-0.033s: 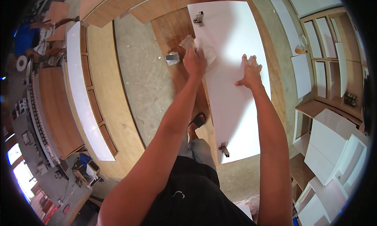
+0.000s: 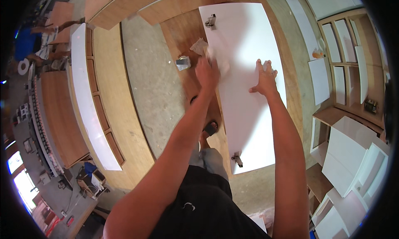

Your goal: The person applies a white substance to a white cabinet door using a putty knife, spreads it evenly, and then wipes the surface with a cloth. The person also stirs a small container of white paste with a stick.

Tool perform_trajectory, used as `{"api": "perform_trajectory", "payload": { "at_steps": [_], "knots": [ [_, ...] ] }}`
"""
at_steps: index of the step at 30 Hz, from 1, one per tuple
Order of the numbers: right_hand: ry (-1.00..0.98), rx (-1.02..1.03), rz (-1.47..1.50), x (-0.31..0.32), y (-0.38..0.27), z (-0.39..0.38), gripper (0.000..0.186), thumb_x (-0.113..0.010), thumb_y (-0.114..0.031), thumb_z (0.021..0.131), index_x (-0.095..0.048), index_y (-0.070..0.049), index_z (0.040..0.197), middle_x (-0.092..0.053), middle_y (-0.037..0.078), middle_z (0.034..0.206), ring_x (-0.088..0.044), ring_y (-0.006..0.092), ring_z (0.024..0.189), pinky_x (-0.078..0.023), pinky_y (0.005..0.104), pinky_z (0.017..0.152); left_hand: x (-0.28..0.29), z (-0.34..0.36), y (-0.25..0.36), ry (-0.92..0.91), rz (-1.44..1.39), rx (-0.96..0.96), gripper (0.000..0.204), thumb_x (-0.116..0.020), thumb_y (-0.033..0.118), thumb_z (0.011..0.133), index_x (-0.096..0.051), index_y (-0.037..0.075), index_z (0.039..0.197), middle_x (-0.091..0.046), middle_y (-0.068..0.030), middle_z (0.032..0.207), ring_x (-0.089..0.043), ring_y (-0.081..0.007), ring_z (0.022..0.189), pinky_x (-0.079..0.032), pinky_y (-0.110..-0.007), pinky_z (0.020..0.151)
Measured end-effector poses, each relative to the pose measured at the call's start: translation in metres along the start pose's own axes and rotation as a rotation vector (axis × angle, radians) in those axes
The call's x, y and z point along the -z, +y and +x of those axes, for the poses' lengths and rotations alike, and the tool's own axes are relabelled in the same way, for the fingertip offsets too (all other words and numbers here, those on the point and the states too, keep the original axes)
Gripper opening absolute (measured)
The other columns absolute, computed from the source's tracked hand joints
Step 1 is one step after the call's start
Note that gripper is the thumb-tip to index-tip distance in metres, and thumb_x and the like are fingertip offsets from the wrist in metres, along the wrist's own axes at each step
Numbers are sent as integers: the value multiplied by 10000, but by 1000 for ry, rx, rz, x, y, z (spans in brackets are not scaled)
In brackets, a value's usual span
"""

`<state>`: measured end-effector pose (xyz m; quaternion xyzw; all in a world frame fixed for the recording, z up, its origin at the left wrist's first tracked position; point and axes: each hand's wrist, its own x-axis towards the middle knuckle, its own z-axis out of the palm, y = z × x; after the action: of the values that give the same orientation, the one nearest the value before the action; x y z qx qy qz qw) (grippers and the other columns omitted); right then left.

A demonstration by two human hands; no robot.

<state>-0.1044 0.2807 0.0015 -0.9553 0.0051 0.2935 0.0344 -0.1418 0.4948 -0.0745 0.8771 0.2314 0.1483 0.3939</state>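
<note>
A white door panel (image 2: 245,102) lies flat, with a metal hinge (image 2: 210,22) near its far left corner and another hinge (image 2: 237,159) near its close left corner. My left hand (image 2: 206,74) is closed at the panel's left edge. From its fingers spreads a pale cloth (image 2: 223,66), smeared by motion, over the white surface. My right hand (image 2: 266,78) rests on the panel's right half, fingers spread, holding nothing. Just left of my left hand are a crumpled clear plastic bag (image 2: 199,46) and a small wrapped roll (image 2: 183,63).
Brown board (image 2: 178,35) lies under the panel. To the left stands a long wooden cabinet frame (image 2: 114,93) with a white strip. White-fronted cabinets (image 2: 349,156) and open shelving (image 2: 353,68) line the right. A person in blue (image 2: 27,44) is at the far left.
My left hand has shifted slightly nearer to me along the panel edge, and the cloth with it. My right hand stays in place.
</note>
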Motion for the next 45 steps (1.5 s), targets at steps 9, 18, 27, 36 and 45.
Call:
{"api": "perform_trajectory", "payload": {
  "at_steps": [9, 18, 27, 36, 45],
  "knots": [
    [7, -6, 14, 5, 3, 8, 1379, -979, -273, 530, -108, -238, 1599, -56, 228, 1639, -174, 576, 1437, -341, 608, 1148, -28, 56, 3, 10, -64, 27, 240, -656, 215, 895, -595, -9, 953, -630, -202, 923, -623, -415, 914, -482, -503, 796],
    [-49, -44, -22, 21, -8, 6, 1329, -957, -247, 584, -96, -256, 1597, -2, 188, 1647, -183, 595, 1421, -518, 634, 978, -50, 143, -7, -35, -113, 120, 291, -651, 266, 890, -654, -6, 995, -671, -216, 1005, -637, -398, 983, -493, -467, 841],
    [-35, -18, 10, 23, -13, 10, 1301, -948, -209, 589, -124, -248, 1595, -5, 178, 1651, -184, 603, 1417, -527, 624, 959, -63, 261, 5, 13, -216, 134, 267, -671, 247, 857, -673, -18, 891, -690, -214, 860, -674, -386, 822, -517, -457, 765],
    [-51, -40, 16, 26, -14, 14, 1291, -940, -179, 582, -138, -242, 1592, -29, 184, 1649, -199, 608, 1410, -524, 625, 957, -67, 272, 14, 29, -173, 158, 284, -668, 270, 851, -681, -10, 894, -699, -198, 868, -686, -368, 834, -519, -450, 752],
    [-69, -54, 90, 27, -13, 14, 1331, -950, -152, 559, -120, -266, 1594, 16, 156, 1657, -122, 594, 1438, -431, 696, 1033, -67, 275, 10, 40, -191, 137, 275, -670, 282, 863, -671, 9, 884, -689, -187, 864, -676, -358, 825, -516, -447, 757]
  ]
}}
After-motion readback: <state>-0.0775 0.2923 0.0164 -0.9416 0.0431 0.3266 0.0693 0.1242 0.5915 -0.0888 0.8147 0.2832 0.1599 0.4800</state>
